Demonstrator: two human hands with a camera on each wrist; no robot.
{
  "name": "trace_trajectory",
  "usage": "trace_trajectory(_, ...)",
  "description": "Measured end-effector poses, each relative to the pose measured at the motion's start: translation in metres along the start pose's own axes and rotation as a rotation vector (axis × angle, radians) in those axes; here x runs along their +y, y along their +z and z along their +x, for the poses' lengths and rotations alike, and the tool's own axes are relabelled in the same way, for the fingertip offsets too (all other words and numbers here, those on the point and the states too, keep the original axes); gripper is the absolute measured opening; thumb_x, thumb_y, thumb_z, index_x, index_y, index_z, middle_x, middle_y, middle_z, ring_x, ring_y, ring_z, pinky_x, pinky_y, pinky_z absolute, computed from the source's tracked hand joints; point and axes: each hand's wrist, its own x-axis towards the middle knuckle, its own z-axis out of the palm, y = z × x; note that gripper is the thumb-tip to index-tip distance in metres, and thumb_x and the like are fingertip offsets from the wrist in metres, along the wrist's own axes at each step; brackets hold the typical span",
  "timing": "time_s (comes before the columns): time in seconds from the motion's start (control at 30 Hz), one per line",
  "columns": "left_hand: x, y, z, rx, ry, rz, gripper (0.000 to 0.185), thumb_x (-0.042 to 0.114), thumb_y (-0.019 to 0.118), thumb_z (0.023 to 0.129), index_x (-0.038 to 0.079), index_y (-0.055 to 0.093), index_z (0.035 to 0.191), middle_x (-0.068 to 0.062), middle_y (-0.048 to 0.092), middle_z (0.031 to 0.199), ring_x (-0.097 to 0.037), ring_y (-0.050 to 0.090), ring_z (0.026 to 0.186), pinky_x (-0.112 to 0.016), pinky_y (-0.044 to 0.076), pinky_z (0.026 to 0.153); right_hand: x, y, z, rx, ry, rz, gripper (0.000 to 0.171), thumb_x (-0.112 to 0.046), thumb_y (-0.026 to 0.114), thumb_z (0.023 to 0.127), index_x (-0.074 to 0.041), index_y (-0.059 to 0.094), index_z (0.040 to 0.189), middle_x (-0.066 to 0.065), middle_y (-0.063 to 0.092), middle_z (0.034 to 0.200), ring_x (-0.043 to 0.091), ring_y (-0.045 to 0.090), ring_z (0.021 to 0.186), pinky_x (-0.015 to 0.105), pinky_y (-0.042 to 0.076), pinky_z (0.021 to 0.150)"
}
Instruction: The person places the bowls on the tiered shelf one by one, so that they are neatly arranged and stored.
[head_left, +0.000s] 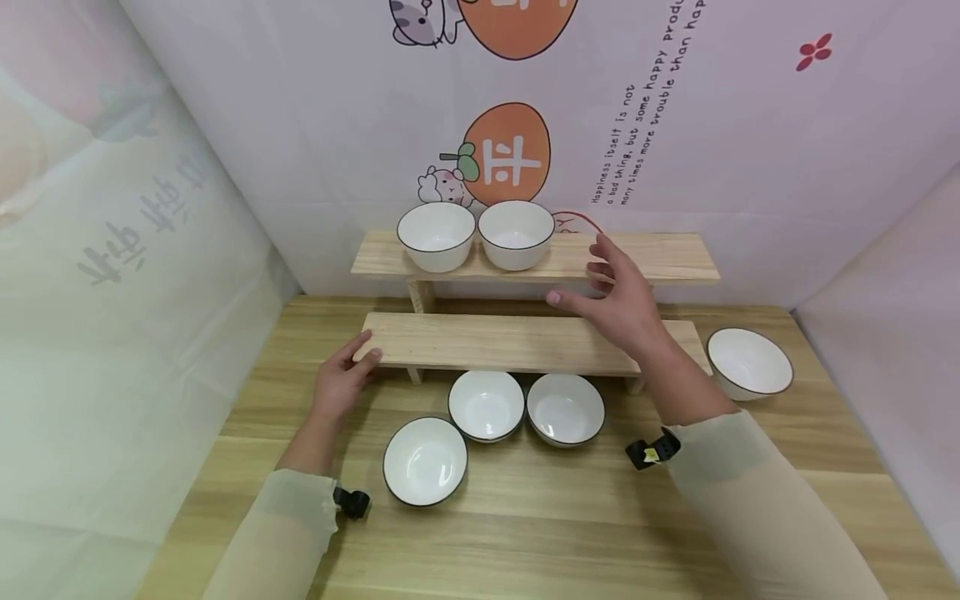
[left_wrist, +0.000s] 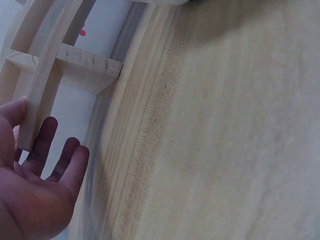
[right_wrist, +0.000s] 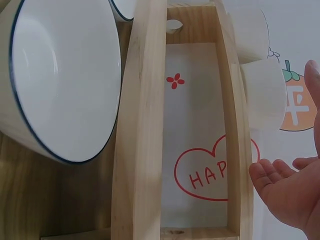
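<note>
The left hand (head_left: 341, 383) rests at the left end of the lower plank of the two-tier pale wooden shelf (head_left: 495, 342), its fingers (left_wrist: 65, 160) loosely spread and straight, the thumb on the plank's end; it looks to touch rather than grip, though the head view is small here. The shelf's long axis runs left to right across the light wooden worktop (head_left: 525, 517).

Near the shelf, in front of it, stand three white round bowls with dark rims: one nearest the left hand (head_left: 425, 461), then two side by side (head_left: 486, 405) (head_left: 566, 408) just beside the lower plank's front edge.

On the far upper plank sit two more white bowls (head_left: 437, 235) (head_left: 516, 233), touching. To their right the right hand (head_left: 618, 296) hovers open, fingers apart, holding nothing, above the right part of the shelf. A sixth bowl (head_left: 750, 362) lies at the far right, just off the shelf's end.
</note>
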Motion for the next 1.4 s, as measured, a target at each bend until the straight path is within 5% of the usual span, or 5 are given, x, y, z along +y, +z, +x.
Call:
trace_trajectory(0.4,-0.001,-0.001,0.001,-0.012,0.005,0.006,0.061,0.037,0.079,0.094,0.020,0.059,0.149,-0.007,0.042,0.162,-0.024,0.059,0.124,-0.041,0.054,0.101,0.017,-0.016,-0.020,0.009,0.022,-0.031,0.120,-0.053,0.089,0.078,-0.021,0.016,0.168,0.000,0.034,0.166,0.029,0.040,0.146,0.045,0.038,0.119)
trace_trajectory(0.8,0.002,-0.004,-0.002,-0.031,-0.007,0.011,0.058,0.033,0.077,0.097,0.021,0.057,0.150,-0.007,0.041,0.162,-0.025,0.058,0.125,-0.041,0.053,0.103,0.034,-0.028,-0.034,0.005,0.070,-0.097,0.120,-0.060,0.087,0.078,-0.026,0.014,0.168,0.002,0.033,0.166,0.038,0.039,0.146,0.058,0.035,0.118)
trace_trajectory(1.4,0.001,-0.003,-0.002,-0.022,-0.008,0.030,0.059,0.038,0.078,0.095,0.025,0.059,0.149,-0.003,0.041,0.163,-0.026,0.057,0.127,-0.043,0.053,0.104,0.057,-0.053,-0.052,0.024,0.089,-0.137,0.115,-0.050,0.086,0.084,-0.025,0.012,0.168,0.012,0.031,0.167,0.045,0.036,0.147,0.064,0.034,0.116)
